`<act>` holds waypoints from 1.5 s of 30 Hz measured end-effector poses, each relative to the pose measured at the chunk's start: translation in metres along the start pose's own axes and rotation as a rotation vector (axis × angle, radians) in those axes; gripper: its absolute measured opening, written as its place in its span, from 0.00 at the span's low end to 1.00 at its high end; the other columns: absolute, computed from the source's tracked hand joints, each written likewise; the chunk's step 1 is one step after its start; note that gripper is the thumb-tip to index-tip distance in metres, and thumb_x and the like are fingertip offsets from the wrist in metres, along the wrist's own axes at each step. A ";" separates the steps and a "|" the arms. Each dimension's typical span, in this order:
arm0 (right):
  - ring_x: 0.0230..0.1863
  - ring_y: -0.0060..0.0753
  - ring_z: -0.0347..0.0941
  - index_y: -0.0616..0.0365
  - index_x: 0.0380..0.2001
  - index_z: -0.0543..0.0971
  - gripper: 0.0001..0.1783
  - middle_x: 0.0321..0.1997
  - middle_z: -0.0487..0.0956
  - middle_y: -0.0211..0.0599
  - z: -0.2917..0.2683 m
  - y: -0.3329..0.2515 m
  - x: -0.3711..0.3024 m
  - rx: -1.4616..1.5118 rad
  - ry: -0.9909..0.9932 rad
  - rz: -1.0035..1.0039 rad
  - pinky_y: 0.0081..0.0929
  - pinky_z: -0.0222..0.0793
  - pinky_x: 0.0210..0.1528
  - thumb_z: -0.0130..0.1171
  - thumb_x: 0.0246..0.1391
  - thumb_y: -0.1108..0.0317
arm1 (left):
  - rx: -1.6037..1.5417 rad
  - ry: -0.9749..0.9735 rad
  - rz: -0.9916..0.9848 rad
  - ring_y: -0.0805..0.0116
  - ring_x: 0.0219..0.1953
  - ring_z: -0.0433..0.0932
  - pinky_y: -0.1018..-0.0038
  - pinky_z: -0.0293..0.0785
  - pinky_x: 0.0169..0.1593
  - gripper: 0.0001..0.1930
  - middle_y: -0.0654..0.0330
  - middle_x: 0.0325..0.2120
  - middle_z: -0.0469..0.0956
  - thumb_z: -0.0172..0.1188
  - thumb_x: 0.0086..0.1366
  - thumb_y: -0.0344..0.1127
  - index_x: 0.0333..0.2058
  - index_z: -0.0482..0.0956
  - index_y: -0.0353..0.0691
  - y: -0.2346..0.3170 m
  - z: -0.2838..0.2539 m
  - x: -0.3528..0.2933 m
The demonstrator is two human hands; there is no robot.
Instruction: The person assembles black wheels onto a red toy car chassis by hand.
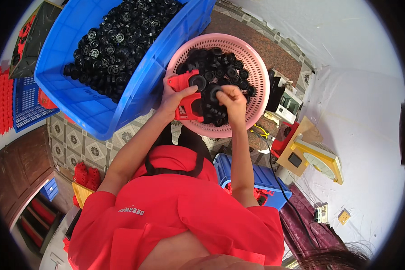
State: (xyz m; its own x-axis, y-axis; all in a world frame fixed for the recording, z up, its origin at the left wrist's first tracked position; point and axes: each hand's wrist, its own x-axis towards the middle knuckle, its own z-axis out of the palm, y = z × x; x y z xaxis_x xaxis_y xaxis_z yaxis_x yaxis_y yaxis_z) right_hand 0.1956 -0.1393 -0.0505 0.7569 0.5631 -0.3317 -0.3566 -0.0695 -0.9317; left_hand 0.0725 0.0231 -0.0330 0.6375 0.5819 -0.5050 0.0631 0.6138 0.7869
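Note:
My left hand (pixel 170 101) grips a red plastic toy vehicle body (pixel 190 108) over the near left rim of a pink basket (pixel 252 105). At the upper part of the red body sits a black wheel (pixel 197 81), just beyond my left thumb. My right hand (pixel 234 102) pinches another black wheel (pixel 215 92) between thumb and fingers, to the right of the red body and apart from it. Many more black wheels (pixel 231 67) fill the basket beneath both hands. My left fingers are mostly hidden under the red body.
A large blue tub (pixel 135 85) heaped with black wheels stands left of the basket. Stacked red parts (pixel 2 105) and a blue crate (pixel 29 110) are at far left. On the right are yellow-handled pliers (pixel 262 132), a yellow-framed fan (pixel 319 162) and a blue bin (pixel 256 175).

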 end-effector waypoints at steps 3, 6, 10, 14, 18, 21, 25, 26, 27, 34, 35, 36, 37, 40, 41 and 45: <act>0.30 0.13 0.71 0.60 0.37 0.78 0.12 0.29 0.77 0.24 0.001 -0.017 -0.039 0.000 -0.130 0.002 0.13 0.68 0.34 0.67 0.47 0.78 | 0.005 -0.041 0.020 0.65 0.48 0.73 0.68 0.78 0.48 0.40 0.53 0.48 0.67 0.73 0.49 0.25 0.54 0.52 0.42 -0.004 0.017 -0.003; 0.30 0.12 0.71 0.61 0.36 0.78 0.12 0.29 0.77 0.23 -0.007 -0.009 -0.051 -0.084 -0.120 -0.001 0.12 0.68 0.34 0.67 0.47 0.78 | 0.014 -0.096 0.006 0.64 0.47 0.74 0.67 0.78 0.47 0.41 0.53 0.48 0.68 0.73 0.49 0.25 0.55 0.52 0.42 -0.004 0.031 -0.011; 0.43 0.22 0.73 0.62 0.48 0.73 0.22 0.43 0.77 0.32 -0.013 -0.009 -0.054 -0.224 -0.151 0.029 0.22 0.69 0.48 0.65 0.49 0.75 | 0.076 -0.127 -0.025 0.62 0.48 0.74 0.65 0.78 0.49 0.44 0.51 0.49 0.68 0.72 0.49 0.25 0.57 0.50 0.42 0.004 0.039 -0.018; 0.53 0.32 0.70 0.59 0.66 0.58 0.40 0.58 0.70 0.43 0.003 -0.030 -0.062 0.382 -0.224 0.111 0.27 0.67 0.55 0.59 0.49 0.71 | -0.070 -0.262 -0.023 0.56 0.58 0.67 0.62 0.70 0.57 0.52 0.46 0.59 0.61 0.66 0.55 0.23 0.67 0.35 0.44 0.046 0.044 -0.045; 0.63 0.40 0.63 0.62 0.68 0.51 0.47 0.63 0.64 0.48 0.025 -0.064 -0.082 0.144 -0.242 -0.144 0.33 0.61 0.62 0.56 0.43 0.76 | 0.511 -0.356 0.192 0.53 0.61 0.64 0.64 0.65 0.62 0.71 0.44 0.61 0.59 0.79 0.41 0.37 0.68 0.23 0.44 0.064 0.024 -0.085; 0.61 0.40 0.64 0.64 0.67 0.55 0.46 0.63 0.64 0.47 0.042 -0.055 -0.098 0.053 -0.127 -0.302 0.34 0.62 0.61 0.53 0.40 0.72 | 0.561 -0.273 0.406 0.54 0.61 0.64 0.67 0.62 0.63 0.73 0.42 0.59 0.60 0.81 0.38 0.41 0.69 0.25 0.43 0.090 0.027 -0.119; 0.64 0.42 0.61 0.65 0.68 0.51 0.47 0.66 0.60 0.48 0.092 -0.076 -0.109 0.057 -0.190 -0.324 0.35 0.58 0.64 0.59 0.48 0.60 | 0.354 -0.304 0.533 0.60 0.55 0.69 0.66 0.64 0.61 0.71 0.47 0.53 0.67 0.80 0.40 0.39 0.69 0.27 0.48 0.110 -0.013 -0.123; 0.65 0.42 0.60 0.64 0.68 0.50 0.49 0.67 0.59 0.48 0.107 -0.083 -0.105 0.062 -0.274 -0.279 0.36 0.58 0.64 0.60 0.50 0.53 | 0.284 -0.293 0.471 0.61 0.55 0.70 0.65 0.65 0.60 0.70 0.48 0.52 0.68 0.79 0.41 0.37 0.69 0.28 0.50 0.126 -0.024 -0.126; 0.66 0.43 0.59 0.64 0.69 0.49 0.51 0.68 0.57 0.47 0.122 -0.090 -0.103 0.063 -0.355 -0.232 0.37 0.58 0.65 0.61 0.52 0.47 | 0.212 -0.287 0.406 0.62 0.54 0.70 0.65 0.67 0.59 0.68 0.49 0.51 0.69 0.78 0.43 0.35 0.69 0.29 0.51 0.142 -0.037 -0.131; 0.57 0.35 0.70 0.63 0.59 0.69 0.24 0.60 0.71 0.44 0.170 -0.089 -0.105 -0.170 -0.284 -0.290 0.30 0.69 0.56 0.55 0.61 0.68 | -0.128 0.367 0.853 0.62 0.51 0.73 0.59 0.73 0.53 0.54 0.57 0.54 0.68 0.74 0.49 0.34 0.65 0.41 0.53 0.386 -0.215 -0.064; 0.54 0.33 0.72 0.63 0.58 0.70 0.22 0.56 0.75 0.44 0.174 -0.082 -0.107 -0.107 -0.290 -0.209 0.28 0.69 0.55 0.54 0.61 0.71 | -0.206 0.449 0.957 0.57 0.53 0.72 0.52 0.69 0.56 0.64 0.53 0.59 0.63 0.74 0.50 0.44 0.67 0.25 0.54 0.429 -0.242 -0.053; 0.50 0.31 0.75 0.64 0.57 0.71 0.21 0.52 0.78 0.45 0.185 -0.082 -0.114 -0.109 -0.250 -0.184 0.27 0.70 0.54 0.56 0.60 0.72 | -0.272 0.538 0.952 0.54 0.54 0.70 0.48 0.65 0.57 0.66 0.52 0.61 0.60 0.73 0.50 0.50 0.66 0.20 0.54 0.478 -0.283 -0.040; 0.49 0.29 0.74 0.65 0.56 0.72 0.21 0.52 0.78 0.44 0.191 -0.078 -0.120 -0.092 -0.219 -0.151 0.26 0.69 0.54 0.57 0.60 0.71 | -0.340 0.619 0.936 0.51 0.56 0.68 0.44 0.62 0.58 0.68 0.50 0.63 0.57 0.71 0.50 0.56 0.66 0.16 0.54 0.508 -0.314 -0.027; 0.45 0.25 0.75 0.65 0.54 0.73 0.21 0.47 0.79 0.39 0.189 -0.044 -0.133 -0.191 -0.094 -0.178 0.23 0.70 0.51 0.59 0.59 0.68 | -0.156 0.569 0.955 0.44 0.60 0.63 0.46 0.64 0.56 0.62 0.48 0.67 0.50 0.64 0.56 0.59 0.67 0.19 0.48 0.496 -0.303 -0.004; 0.45 0.25 0.75 0.65 0.54 0.73 0.21 0.47 0.79 0.39 0.189 -0.035 -0.140 -0.185 -0.054 -0.164 0.23 0.70 0.51 0.59 0.59 0.68 | -0.085 0.483 1.002 0.53 0.55 0.69 0.56 0.71 0.50 0.51 0.50 0.61 0.61 0.63 0.60 0.49 0.68 0.32 0.47 0.468 -0.282 -0.001; 0.43 0.21 0.72 0.66 0.52 0.74 0.19 0.42 0.78 0.30 0.173 -0.006 -0.180 -0.170 0.179 -0.098 0.21 0.67 0.50 0.59 0.58 0.71 | 0.026 -0.176 0.879 0.70 0.34 0.78 0.77 0.72 0.39 0.19 0.59 0.33 0.78 0.59 0.62 0.26 0.52 0.68 0.37 0.330 -0.187 -0.034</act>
State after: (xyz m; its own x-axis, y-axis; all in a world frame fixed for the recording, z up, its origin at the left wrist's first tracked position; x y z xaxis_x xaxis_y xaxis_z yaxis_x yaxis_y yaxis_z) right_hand -0.0330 -0.0981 0.0402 0.8736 0.4200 -0.2458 -0.1913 -0.1680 -0.9670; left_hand -0.0720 0.3052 0.1773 0.5721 0.7446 0.3439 -0.4874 -0.0286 0.8727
